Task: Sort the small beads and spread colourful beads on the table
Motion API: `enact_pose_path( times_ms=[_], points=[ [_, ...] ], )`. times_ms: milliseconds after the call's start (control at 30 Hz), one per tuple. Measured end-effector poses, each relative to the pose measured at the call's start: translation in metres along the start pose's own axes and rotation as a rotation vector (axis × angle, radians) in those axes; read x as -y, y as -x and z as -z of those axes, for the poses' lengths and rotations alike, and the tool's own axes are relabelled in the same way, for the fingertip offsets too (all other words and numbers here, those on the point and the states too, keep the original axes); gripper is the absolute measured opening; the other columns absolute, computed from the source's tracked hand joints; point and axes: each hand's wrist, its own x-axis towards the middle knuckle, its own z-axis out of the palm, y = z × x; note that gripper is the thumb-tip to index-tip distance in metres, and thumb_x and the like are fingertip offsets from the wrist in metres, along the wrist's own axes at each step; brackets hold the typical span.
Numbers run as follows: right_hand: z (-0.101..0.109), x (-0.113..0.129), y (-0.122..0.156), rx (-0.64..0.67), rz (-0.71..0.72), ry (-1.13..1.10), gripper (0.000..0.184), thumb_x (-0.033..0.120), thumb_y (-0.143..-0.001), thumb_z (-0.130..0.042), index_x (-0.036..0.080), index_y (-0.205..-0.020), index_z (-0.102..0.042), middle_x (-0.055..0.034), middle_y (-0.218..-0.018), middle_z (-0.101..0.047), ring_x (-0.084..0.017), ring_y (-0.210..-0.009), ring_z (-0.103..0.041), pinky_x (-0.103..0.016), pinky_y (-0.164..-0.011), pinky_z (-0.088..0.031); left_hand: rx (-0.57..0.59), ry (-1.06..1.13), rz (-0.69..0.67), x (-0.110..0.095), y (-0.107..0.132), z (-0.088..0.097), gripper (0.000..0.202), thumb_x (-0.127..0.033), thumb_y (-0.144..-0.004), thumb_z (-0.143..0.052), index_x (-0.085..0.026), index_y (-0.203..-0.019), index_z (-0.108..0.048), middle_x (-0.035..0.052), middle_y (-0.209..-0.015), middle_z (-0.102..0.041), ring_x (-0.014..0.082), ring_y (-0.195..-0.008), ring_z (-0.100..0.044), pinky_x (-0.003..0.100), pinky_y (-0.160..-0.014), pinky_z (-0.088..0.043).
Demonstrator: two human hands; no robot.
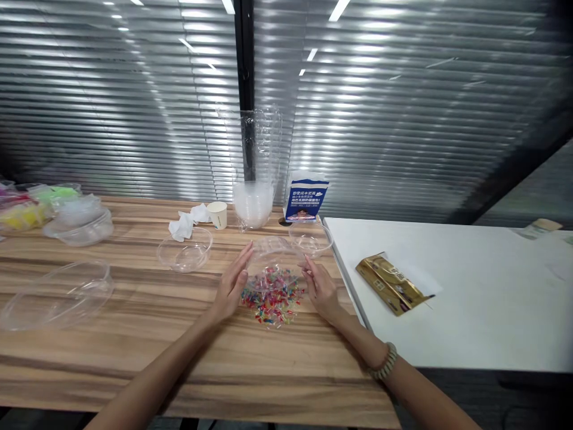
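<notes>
Between my two hands a clear plastic bowl [275,251] is tilted, its opening toward a heap of small colourful pieces [275,307] on the wooden table. Several pieces lie scattered around the heap, and others show through the clear plastic. My left hand [231,285] grips the bowl's left side, thumb and fingers at the rim. On the right side, my right hand [320,286] holds the rim with its fingers; a beaded bracelet is on that wrist. What the small pieces are, I cannot make out.
Clear bowls stand at left [58,298], centre-left [188,254] and behind my right hand [311,239]. Along the back are crumpled tissue [181,227], a paper cup [218,215], a bagged bowl stack [253,206] and a blue box [307,200]. A gold box [394,283] lies on the white table.
</notes>
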Motion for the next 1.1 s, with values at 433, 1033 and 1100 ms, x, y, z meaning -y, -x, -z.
enact_pose_path(
  times_ms=[433,1033,1100],
  points=[
    [-0.001,0.002,0.001,0.263,0.044,-0.063,0.056,0.016,-0.097,-0.042,0.024,-0.149,-0.024,-0.0110,-0.128,-0.059,-0.023,-0.113,-0.058,-0.043,-0.094,-0.052,-0.316,0.770,0.676,0.008,-0.024,0.009,0.028,-0.034,-0.097,-0.043,-0.019,-0.110,-0.062,0.0095,-0.120,-0.064,0.0212,-0.117,-0.056,0.040,-0.103,-0.043],
    [-0.005,-0.003,0.003,0.710,-0.134,-0.143,0.050,0.041,-0.100,-0.034,0.017,-0.144,-0.039,-0.0107,-0.147,-0.038,-0.024,-0.138,-0.032,-0.047,-0.114,-0.031,-0.157,-0.092,0.474,0.032,-0.019,0.020,0.043,-0.041,-0.084,-0.056,-0.018,-0.120,-0.058,0.0114,-0.134,-0.056,0.0256,-0.127,-0.048,0.043,-0.111,-0.032],
    [-0.003,-0.002,0.001,0.758,-0.136,-0.139,0.053,0.044,-0.100,-0.035,0.017,-0.145,-0.036,-0.0113,-0.149,-0.034,-0.025,-0.140,-0.028,-0.048,-0.114,-0.029,0.030,-0.282,0.408,0.030,-0.017,0.022,0.050,-0.049,-0.087,-0.049,-0.017,-0.124,-0.057,0.0114,-0.135,-0.055,0.0261,-0.128,-0.047,0.044,-0.113,-0.028]
  ],
)
